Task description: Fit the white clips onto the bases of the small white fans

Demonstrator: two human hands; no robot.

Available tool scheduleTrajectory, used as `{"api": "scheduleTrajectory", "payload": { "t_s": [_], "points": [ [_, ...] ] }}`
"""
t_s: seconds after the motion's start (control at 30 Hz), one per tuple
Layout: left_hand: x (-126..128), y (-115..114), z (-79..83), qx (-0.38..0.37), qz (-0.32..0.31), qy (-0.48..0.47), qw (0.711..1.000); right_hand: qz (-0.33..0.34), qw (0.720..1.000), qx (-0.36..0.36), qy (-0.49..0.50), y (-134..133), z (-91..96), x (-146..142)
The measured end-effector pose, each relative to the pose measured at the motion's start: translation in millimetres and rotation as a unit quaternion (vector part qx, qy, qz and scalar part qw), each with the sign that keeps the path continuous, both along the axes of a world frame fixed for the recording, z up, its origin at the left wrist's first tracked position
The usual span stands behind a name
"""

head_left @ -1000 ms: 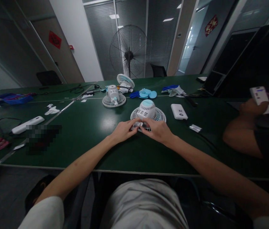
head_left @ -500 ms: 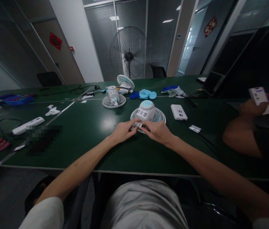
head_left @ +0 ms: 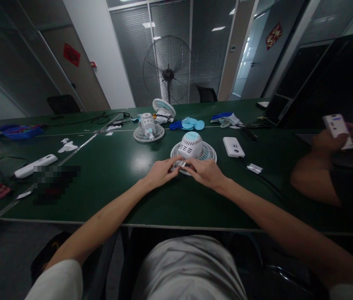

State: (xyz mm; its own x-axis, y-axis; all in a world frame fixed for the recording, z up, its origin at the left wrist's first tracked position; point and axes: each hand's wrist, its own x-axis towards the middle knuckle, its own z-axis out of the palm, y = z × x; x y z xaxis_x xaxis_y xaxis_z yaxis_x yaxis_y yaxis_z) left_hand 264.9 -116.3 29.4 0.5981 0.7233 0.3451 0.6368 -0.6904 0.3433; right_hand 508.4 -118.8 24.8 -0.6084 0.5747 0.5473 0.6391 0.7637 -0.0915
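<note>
A small white fan (head_left: 191,143) lies face down on the green table in front of me, its rounded motor housing with a light blue cap pointing up. At its near edge, my left hand (head_left: 164,171) and my right hand (head_left: 206,171) meet with fingers closed around a small pale, shiny piece (head_left: 181,163). The fingertips hide much of this piece, and I cannot tell whether it is joined to the fan. Both hands rest low, against the near side of the fan's grille.
Two more white fans, one upside down (head_left: 148,129) and one tilted (head_left: 164,109), stand behind. Light blue round pieces (head_left: 192,123), gloves (head_left: 226,118) and a white power bank (head_left: 234,147) lie nearby. At right, another person's hand holds a phone (head_left: 338,128). A white stick-shaped device (head_left: 35,166) lies left.
The view has shifted very slightly. Both hands keep their hold on the small pale piece, and the fan stays in place.
</note>
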Motion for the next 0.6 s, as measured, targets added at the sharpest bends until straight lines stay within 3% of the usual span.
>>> {"api": "scheduleTrajectory", "payload": {
  "t_s": [0.27, 0.6],
  "points": [
    [0.7, 1.7, -2.9, 0.012, 0.005, 0.007, 1.0, -0.023, 1.0, -0.015, 0.01, 1.6, -3.4, -3.4],
    [0.4, 1.6, -3.6, 0.018, 0.01, 0.013, 1.0, -0.015, 0.98, -0.159, 0.122, -0.1, 0.4, -8.1]
  ]
}}
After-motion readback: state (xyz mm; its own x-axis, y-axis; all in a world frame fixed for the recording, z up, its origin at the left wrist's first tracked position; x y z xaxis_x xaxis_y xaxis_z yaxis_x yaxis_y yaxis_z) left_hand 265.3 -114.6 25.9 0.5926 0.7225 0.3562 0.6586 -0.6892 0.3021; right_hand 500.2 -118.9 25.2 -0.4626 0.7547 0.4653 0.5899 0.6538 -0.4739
